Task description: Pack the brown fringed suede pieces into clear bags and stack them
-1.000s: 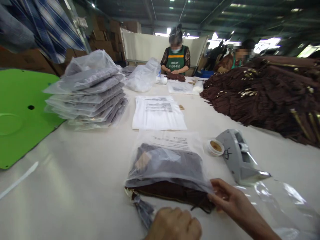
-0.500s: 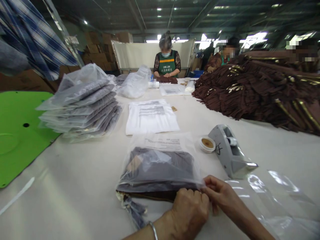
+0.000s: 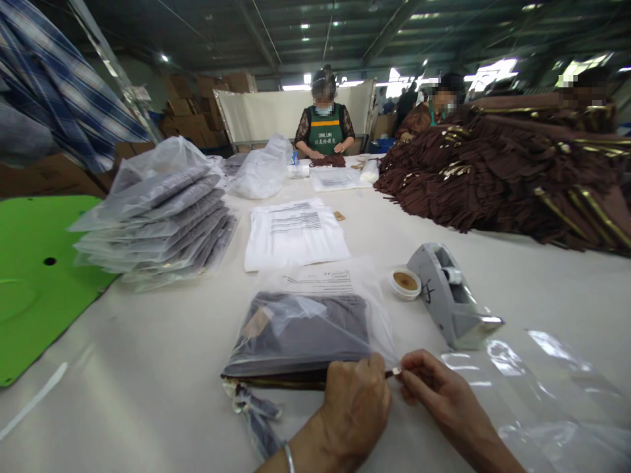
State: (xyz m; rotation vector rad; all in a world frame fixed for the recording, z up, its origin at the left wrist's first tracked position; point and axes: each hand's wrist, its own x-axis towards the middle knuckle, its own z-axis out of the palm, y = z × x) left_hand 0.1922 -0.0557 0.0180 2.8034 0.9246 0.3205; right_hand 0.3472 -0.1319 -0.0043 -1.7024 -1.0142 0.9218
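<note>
Hands meet at the near edge of the white table [image 3: 148,368] in the head view. The left hand [image 3: 355,406] is closed on the open mouth of a clear bag [image 3: 315,325] holding a folded dark garment [image 3: 305,332], while the right hand [image 3: 438,394] pinches the bag's near right corner between thumb and fingertips. The bag lies flat just in front of both hands, its dark hem showing at the mouth. This looks like the closing step; the flap likely needs folding over, and the tape dispenser [image 3: 451,299] sits near the right hand. Open table lies left; loose clear film [image 3: 532,381] crowds the right.
</note>
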